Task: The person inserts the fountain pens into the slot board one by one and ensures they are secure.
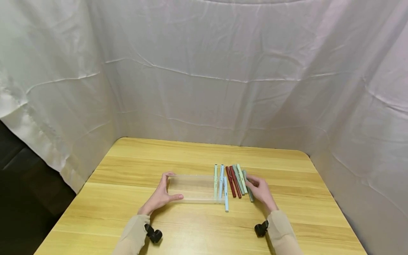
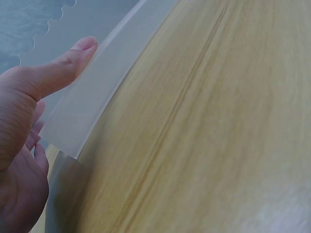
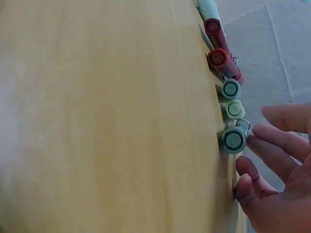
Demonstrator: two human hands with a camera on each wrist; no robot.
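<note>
My left hand [image 1: 161, 194] grips the left end of a clear plastic tray [image 1: 191, 200], thumb on its front wall; the left wrist view shows a scalloped edge inside. A light green pen [image 1: 215, 180] and a light blue pen [image 1: 221, 180] lie across the tray's right end. Another light blue pen [image 1: 226, 198] is at its right corner; whether it rests on the tray I cannot tell. My right hand [image 1: 259, 189] touches the rightmost grey-green pen [image 3: 234, 140] with extended fingers, its thumb apart from the pen. Left of that pen lie a pale green pen [image 3: 234, 109] and another grey-green pen [image 3: 231, 89].
Two dark red pens [image 1: 233, 182] lie side by side between the tray and the green pens. All of this is on a wood-grain table [image 1: 197, 230]. Pale curtains [image 1: 204, 88] hang behind the table and along its sides.
</note>
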